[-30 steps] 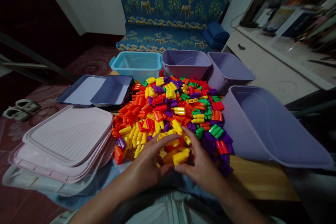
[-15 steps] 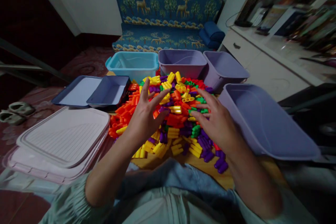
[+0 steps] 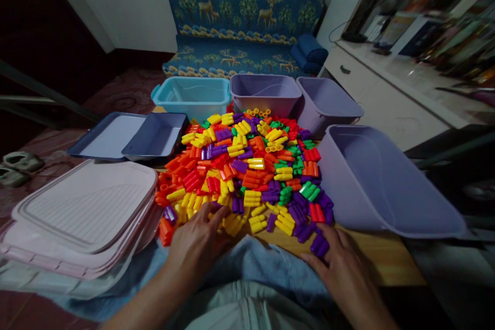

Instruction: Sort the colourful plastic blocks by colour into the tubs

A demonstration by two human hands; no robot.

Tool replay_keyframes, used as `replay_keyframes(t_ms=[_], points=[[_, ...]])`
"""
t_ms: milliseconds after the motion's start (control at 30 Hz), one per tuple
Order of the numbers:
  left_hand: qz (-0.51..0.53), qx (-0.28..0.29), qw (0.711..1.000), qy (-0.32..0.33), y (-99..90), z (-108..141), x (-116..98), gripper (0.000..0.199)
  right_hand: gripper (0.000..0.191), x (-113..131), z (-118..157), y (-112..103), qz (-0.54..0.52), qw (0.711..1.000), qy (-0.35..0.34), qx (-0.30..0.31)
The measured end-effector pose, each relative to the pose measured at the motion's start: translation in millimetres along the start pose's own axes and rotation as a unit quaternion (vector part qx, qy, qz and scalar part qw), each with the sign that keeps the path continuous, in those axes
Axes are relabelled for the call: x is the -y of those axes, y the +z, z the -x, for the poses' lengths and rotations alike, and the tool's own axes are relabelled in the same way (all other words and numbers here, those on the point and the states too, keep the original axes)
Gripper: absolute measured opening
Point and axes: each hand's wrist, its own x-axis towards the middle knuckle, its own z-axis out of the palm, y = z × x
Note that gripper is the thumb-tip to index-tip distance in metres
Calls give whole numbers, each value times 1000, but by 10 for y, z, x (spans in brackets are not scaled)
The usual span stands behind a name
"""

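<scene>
A broad pile of plastic pieces (image 3: 251, 178) in red, orange, yellow, green and purple covers the middle of the wooden table (image 3: 386, 258). My left hand (image 3: 201, 240) rests at the near left edge of the pile, fingers apart and touching yellow pieces; its fingertips are partly hidden among them. At the near right edge, my right hand (image 3: 334, 258) has its thumb and fingers spread around a purple piece (image 3: 320, 245), which lies on the table beside the fingers.
Behind the pile stand a light blue bin (image 3: 193, 105) and two purple bins (image 3: 266, 98) (image 3: 328, 105). A larger purple bin (image 3: 348, 191) is at the right. Dark blue trays (image 3: 154, 152) and stacked pink lids (image 3: 83, 206) lie at the left.
Both hands have moved from above the middle of the pile down to its near edge, the left one leftward and the right one slightly rightward. More of the pile shows.
</scene>
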Motion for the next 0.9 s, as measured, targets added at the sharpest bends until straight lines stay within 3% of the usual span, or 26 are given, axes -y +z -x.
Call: replay_keyframes(t_ms=[200,367,500,633,733,900], points=[[-13,34,999,8,134,13,-112,55,50,394,32,252,-155,986,-52,-7],[16,36,998,47,224,-2,-86,64,66,603,-69,279,-232,968,-76,49],[52,26,996,64,258,-31,-71,66,74,740,-141,259,-277,954,-46,104],[127,22,988,84,342,-61,-102,73,77,889,-188,240,-351,918,-28,180],[193,5,977,93,398,-92,-125,82,72,983,-215,252,-383,902,-27,197],[317,-47,940,113,349,-119,-136,68,68,1050,-199,329,-485,842,-27,236]])
